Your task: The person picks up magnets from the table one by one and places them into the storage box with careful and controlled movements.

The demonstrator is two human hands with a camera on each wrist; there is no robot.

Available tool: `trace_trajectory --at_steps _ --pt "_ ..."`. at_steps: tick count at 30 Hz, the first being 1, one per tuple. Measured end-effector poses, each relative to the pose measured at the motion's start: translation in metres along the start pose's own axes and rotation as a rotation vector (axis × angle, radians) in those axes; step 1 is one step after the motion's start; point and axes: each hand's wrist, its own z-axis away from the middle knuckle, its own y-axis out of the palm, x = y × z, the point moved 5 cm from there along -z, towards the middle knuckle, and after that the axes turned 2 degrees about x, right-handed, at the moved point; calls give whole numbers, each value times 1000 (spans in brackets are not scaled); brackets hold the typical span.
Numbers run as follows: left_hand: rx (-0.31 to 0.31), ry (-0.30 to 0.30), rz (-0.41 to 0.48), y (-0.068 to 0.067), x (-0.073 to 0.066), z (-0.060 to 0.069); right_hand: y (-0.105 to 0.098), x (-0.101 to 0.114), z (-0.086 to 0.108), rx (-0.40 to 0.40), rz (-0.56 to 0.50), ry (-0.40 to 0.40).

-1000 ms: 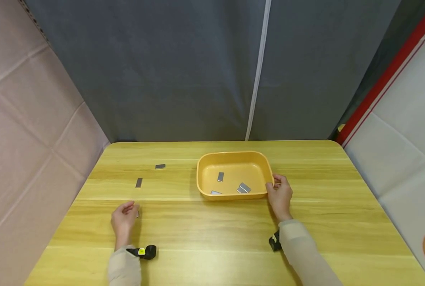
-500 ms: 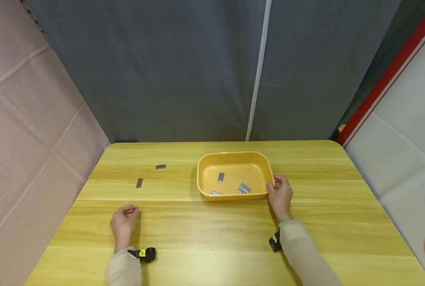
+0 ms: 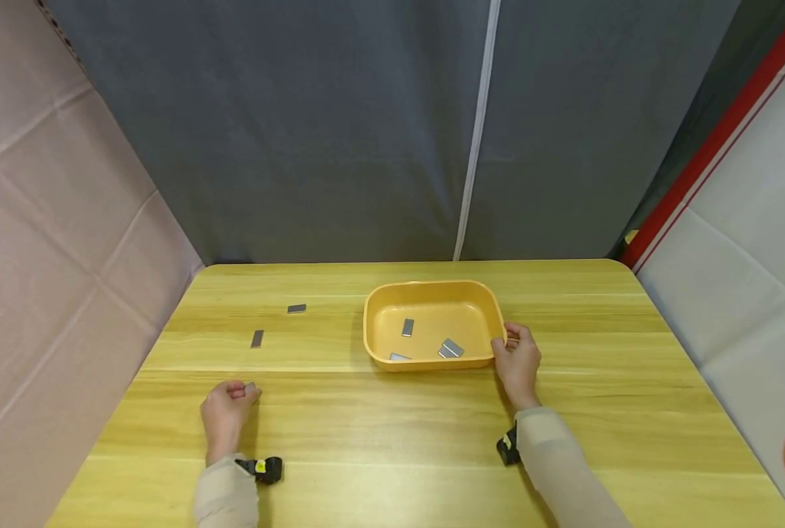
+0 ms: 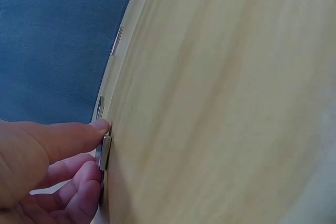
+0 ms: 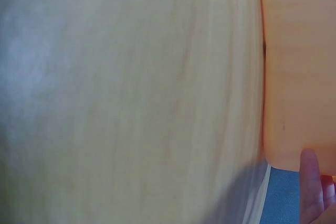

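Note:
In the head view my left hand (image 3: 226,414) pinches a small grey metal piece (image 3: 250,387) between thumb and fingers, at the table's left; the left wrist view shows the same piece (image 4: 105,152) at the fingertips. Two flat grey pieces lie beyond that hand, one at the nearer spot (image 3: 256,339) and another farther back (image 3: 296,309). My right hand (image 3: 517,364) grips the right front corner of a yellow tray (image 3: 432,364), its thumb on the outer wall. Several grey pieces lie inside, including one near the middle (image 3: 408,327) and a pair at the right (image 3: 451,347).
The wooden table (image 3: 379,455) ends at a grey curtain (image 3: 339,147) behind. A pale cloth (image 3: 56,242) hangs at the left, and a white one with a red border (image 3: 748,249) at the right.
The piece that lay beside my left hand is now pinched in its fingers, and that hand has drawn slightly nearer and to the left. My right hand stays on the tray.

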Motion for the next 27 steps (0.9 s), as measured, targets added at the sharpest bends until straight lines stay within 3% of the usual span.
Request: trace_trajectory --at_steps 13,27 --pt "33 -4 -30 -1 0 -2 0 0 0 -13 2 -16" --pt "152 -56 -13 0 1 -5 0 0 0 -4 0 -17"
